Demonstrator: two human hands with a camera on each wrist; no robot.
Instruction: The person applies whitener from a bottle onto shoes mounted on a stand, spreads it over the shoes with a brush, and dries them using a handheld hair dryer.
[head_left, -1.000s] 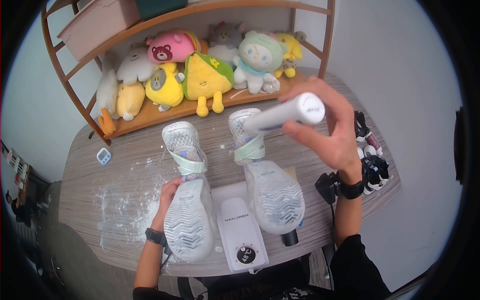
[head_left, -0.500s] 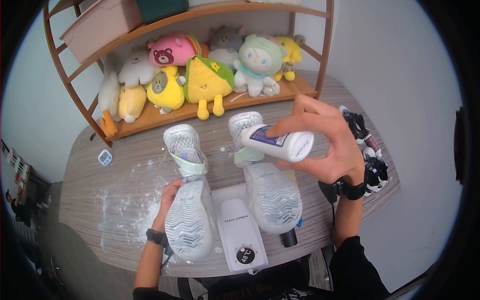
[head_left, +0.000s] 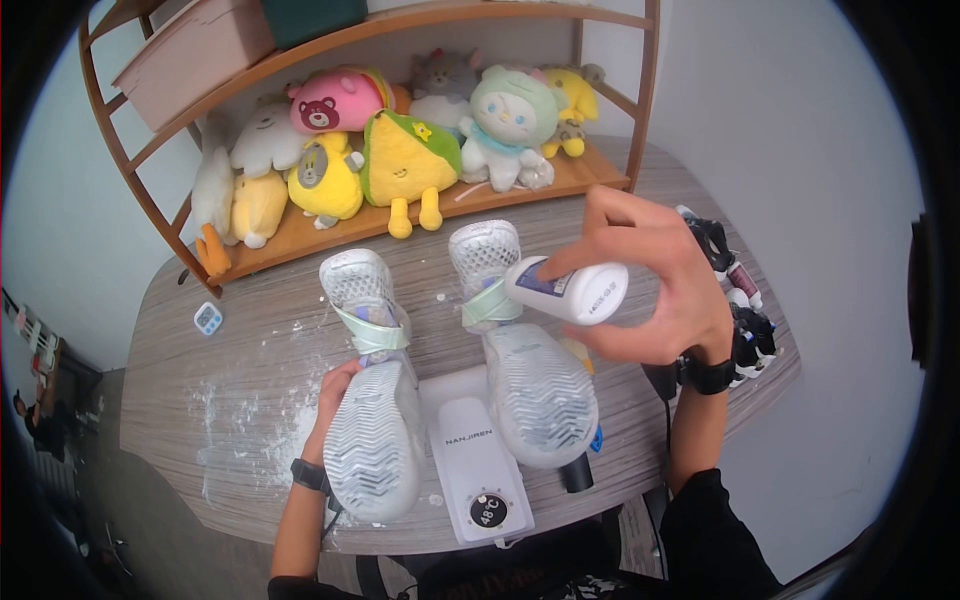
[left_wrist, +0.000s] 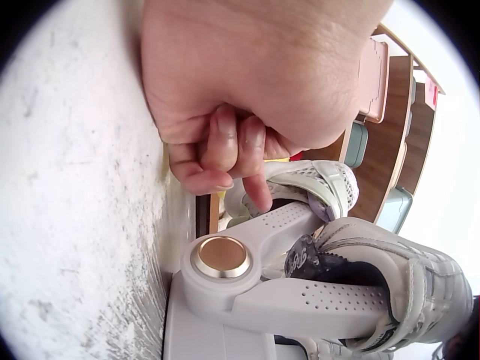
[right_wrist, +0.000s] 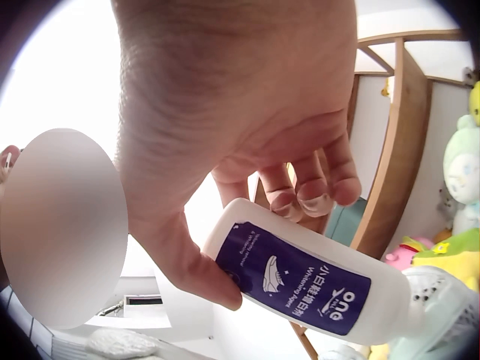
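Observation:
A white bottle of whitening agent (right_wrist: 300, 277) with a dark purple label is gripped by my right hand (head_left: 650, 285), thumb on one side and fingers on the other. It tilts above the table, its base turned toward me and its far end by the mint strap of the far right shoe (head_left: 486, 260). My left hand (head_left: 335, 395) stays beside the near left shoe (head_left: 375, 440); its fingers (left_wrist: 222, 150) are loosely curled, with nothing visible between them. The near right shoe (head_left: 545, 400) also shows its sole. The far left shoe (head_left: 362, 300) has a mint strap too.
Between the shoes lies a white shoe dryer (head_left: 470, 440) reading 48°C, with a gold knob (left_wrist: 223, 255). White residue (head_left: 270, 420) marks the table. Plush toys (head_left: 410, 160) fill a wooden shelf (head_left: 560, 188) behind. A timer (head_left: 208, 318) lies left; small bottles (head_left: 742, 280) stand right.
My right hand has lowered and turned the bottle over the right-hand shoes, so its label shows and its far end has drawn slightly right. The left hand and shoes keep their places.

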